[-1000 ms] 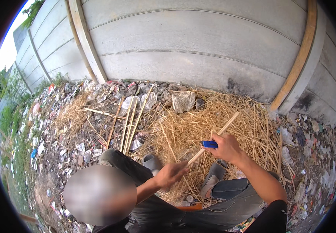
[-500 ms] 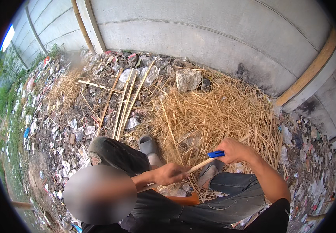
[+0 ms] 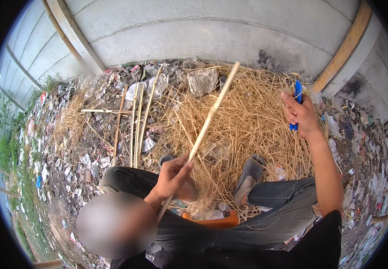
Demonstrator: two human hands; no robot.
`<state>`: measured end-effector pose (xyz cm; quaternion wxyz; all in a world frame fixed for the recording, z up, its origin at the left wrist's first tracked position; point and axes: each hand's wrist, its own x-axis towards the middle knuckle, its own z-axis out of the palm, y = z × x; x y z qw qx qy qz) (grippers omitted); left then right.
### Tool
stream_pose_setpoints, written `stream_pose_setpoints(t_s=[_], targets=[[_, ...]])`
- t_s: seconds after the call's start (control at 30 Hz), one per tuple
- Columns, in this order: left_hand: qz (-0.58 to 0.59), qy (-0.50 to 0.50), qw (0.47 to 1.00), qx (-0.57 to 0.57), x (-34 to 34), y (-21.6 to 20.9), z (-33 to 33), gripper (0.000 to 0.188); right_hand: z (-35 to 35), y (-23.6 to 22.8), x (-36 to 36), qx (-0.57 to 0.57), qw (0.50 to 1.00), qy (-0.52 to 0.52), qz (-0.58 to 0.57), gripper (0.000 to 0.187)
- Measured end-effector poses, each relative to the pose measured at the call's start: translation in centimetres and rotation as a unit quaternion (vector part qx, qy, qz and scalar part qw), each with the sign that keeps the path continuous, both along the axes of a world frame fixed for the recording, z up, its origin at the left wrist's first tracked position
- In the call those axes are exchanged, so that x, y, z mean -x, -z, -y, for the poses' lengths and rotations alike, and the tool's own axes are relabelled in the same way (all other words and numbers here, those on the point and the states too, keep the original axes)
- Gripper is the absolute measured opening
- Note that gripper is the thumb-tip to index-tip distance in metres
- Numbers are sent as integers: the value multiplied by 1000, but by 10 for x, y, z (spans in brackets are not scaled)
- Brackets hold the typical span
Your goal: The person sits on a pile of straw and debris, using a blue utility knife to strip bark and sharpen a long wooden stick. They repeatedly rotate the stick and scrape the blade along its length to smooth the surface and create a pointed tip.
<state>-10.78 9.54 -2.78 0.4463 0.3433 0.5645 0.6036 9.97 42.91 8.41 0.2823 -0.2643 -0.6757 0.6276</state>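
My left hand [image 3: 172, 177] is closed round a pale bamboo strip [image 3: 211, 114] over my lap. The strip slants up and away to the right, with a knobby node partway along it; its lower end passes back beneath my forearm. Out to the right, my right hand [image 3: 302, 114] is raised and wrapped round a blue utility knife [image 3: 298, 92], held apart from the strip. I cannot make out the knife's blade. Below both hands lies a broad heap of straw-coloured shavings [image 3: 247, 121].
Several split strips [image 3: 139, 125] lie on littered ground at the left. A stone block [image 3: 202, 82] sits at the heap's far edge, before a grey panel wall [image 3: 194, 40]. An orange plastic piece [image 3: 216, 221] shows between my legs; my shoes [image 3: 250, 172] rest by the shavings.
My right hand with the knife has swung up and right, away from the strip. In my left hand, the strip has tipped up steeply, its far end now pointing toward the wall.
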Motion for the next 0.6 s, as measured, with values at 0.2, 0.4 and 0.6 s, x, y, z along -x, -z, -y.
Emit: stream_pose_setpoints(t_s=[0.2,0.4,0.6], targets=[[31,-109,993,-19,-9,-28,-45,40,23,27,-4,-292,930,33,220,29],[38,-72,996,-47,-41,-48,-75,40,83,30,28,-427,848,-55,310,16],[39,-78,994,-64,-65,-59,-92,38,90,25,37,-420,860,-69,282,16]])
